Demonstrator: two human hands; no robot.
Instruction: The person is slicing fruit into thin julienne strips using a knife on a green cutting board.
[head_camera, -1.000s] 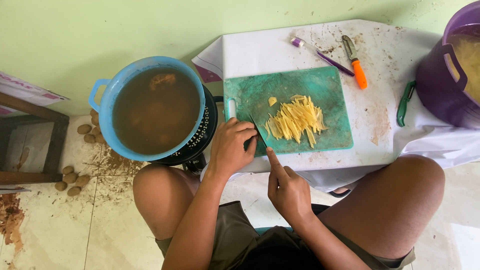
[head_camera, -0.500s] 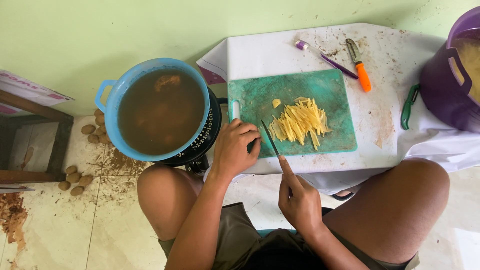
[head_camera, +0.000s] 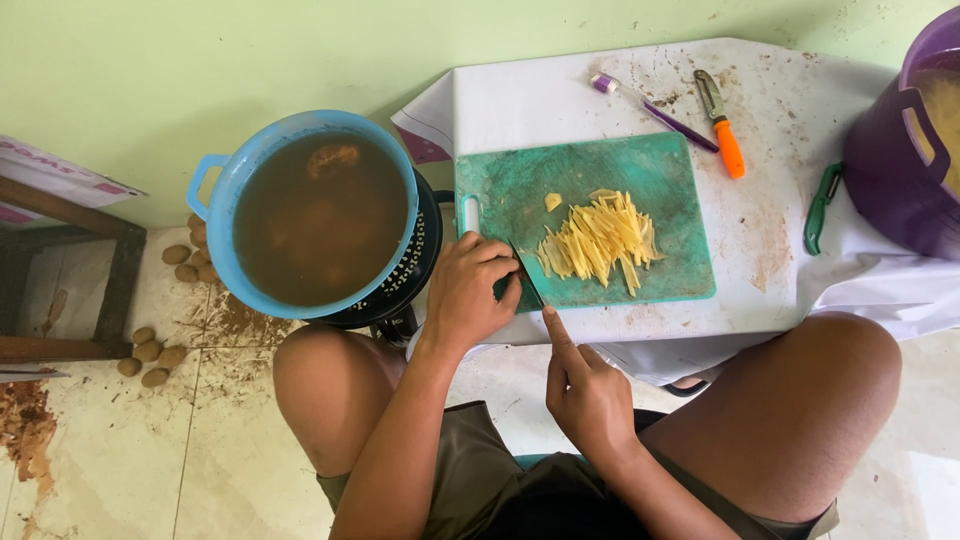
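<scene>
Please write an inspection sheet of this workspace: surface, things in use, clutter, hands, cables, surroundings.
Surface: white cloth, stained brown.
Things in use: green cutting board with pale cut strips; knife.
Clutter: orange-handled peeler, purple tool, green peeler.
Hands: left hand on the board's edge; right hand holds the knife.
Cables: nothing seen.
Surroundings: blue tub of brown water, purple bucket, small potatoes on the floor.

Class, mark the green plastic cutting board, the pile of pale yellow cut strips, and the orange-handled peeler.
green plastic cutting board (head_camera: 500, 185), head view, bare upper left part.
pile of pale yellow cut strips (head_camera: 598, 240), head view, middle of the pile.
orange-handled peeler (head_camera: 730, 148), head view, orange handle.
</scene>
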